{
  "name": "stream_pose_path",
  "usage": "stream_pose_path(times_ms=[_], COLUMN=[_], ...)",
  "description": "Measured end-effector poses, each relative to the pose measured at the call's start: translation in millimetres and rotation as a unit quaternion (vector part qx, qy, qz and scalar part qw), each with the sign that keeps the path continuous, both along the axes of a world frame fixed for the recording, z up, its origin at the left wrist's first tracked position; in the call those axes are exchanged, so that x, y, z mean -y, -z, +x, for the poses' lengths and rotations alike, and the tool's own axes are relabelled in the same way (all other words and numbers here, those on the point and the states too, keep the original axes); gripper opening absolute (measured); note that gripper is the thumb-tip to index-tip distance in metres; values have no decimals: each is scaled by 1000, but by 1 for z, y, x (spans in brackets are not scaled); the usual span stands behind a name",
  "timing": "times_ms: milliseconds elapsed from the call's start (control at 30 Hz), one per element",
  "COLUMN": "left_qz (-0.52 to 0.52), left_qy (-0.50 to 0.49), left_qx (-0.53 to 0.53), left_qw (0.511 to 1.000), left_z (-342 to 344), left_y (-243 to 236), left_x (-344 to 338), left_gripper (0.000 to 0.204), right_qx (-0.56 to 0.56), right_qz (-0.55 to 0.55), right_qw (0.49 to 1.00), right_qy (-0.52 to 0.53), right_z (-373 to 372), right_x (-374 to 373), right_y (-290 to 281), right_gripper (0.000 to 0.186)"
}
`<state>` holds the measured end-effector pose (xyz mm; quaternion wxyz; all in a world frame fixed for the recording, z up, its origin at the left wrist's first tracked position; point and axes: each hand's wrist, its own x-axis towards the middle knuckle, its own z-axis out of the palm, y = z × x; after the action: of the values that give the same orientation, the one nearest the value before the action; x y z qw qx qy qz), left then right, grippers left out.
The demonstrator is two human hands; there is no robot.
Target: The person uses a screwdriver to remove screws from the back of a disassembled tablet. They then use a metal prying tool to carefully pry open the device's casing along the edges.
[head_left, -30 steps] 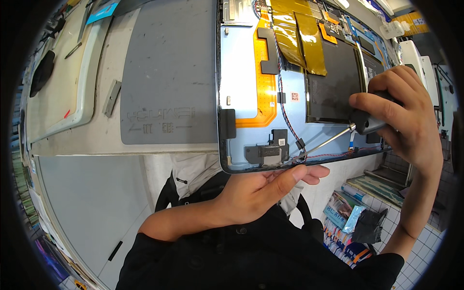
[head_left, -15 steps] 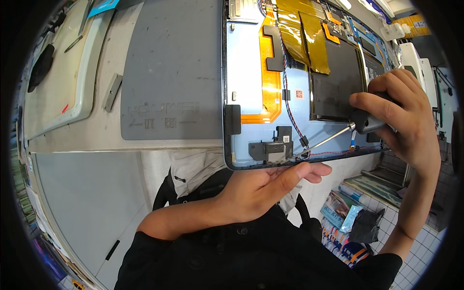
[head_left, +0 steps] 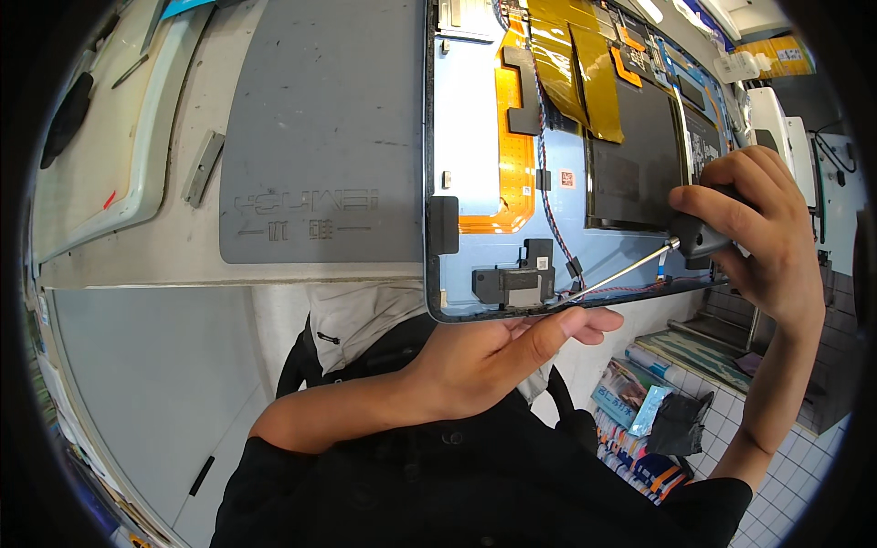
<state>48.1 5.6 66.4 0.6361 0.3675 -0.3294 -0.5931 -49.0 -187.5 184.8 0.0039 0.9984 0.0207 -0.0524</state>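
Observation:
An opened tablet, its blue-grey inner shell bared, juts over the near edge of the bench. My left hand grips its near rim, thumb along the edge and the other fingers partly hidden beneath. In my right hand is the black handle of a screwdriver. Its thin metal shaft slants down-left across the shell, and the tip meets the near rim beside a black speaker module. A twisted red and black wire runs close to the tip. Farther right lies a large black battery, partly under gold tape.
A grey work mat covers the bench left of the tablet. Between it and a pale tray lies a small metal bar. At the far right stand a white bottle and white equipment. Packages sit below right.
The view has shifted slightly. My right hand and the screwdriver handle have dropped a little, so the shaft lies lower over the near rim. My left hand keeps its hold on the tablet.

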Motion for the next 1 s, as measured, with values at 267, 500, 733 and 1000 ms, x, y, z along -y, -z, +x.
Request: stream_pose_path(times_ms=[267, 500, 733, 1000], left_qz=[-11, -7, -13, -17], left_qy=[-2, 11, 13, 12], left_qx=[-15, -14, -35, -30], left_qw=[1000, 1000, 999, 999], left_z=[0, 2, 4, 10], left_y=[2, 2, 3, 5], left_x=[0, -1, -3, -6], left_gripper=[33, 35, 36, 36], right_qx=[2, 3, 5, -4], right_qz=[-6, -12, -16, -26], right_qw=[1000, 1000, 1000, 1000], right_qy=[-10, -24, -17, -10], right_z=[7, 12, 11, 10], right_x=[-4, -5, -5, -6], right_y=[-4, -3, -2, -4], right_gripper=[47, 46, 44, 42])
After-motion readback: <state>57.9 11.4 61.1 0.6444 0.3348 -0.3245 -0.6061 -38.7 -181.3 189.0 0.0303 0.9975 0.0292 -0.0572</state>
